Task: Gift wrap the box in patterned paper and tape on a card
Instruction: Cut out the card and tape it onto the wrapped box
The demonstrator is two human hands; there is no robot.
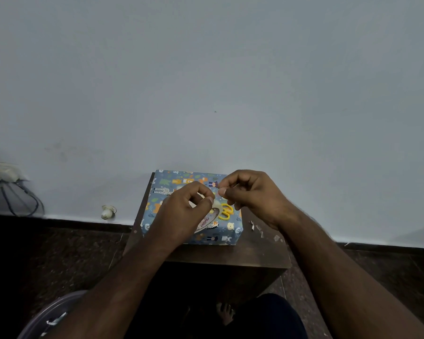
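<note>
The wrapped box (194,209) is sitting on the bench (230,255) against the wall. The left hand (181,216) is gripping a roll of tape (216,206) above it, while the right hand (252,194) is pinching the tape's end. Yellow scissors (225,212) are lying on the box.

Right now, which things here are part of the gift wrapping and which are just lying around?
Part of the job:
wrapped box
tape roll, held by the left hand
right hand, pinching at the tape end
yellow scissors on the box
small table

Lying about:
paper scraps
white object by the wall
cables
</note>
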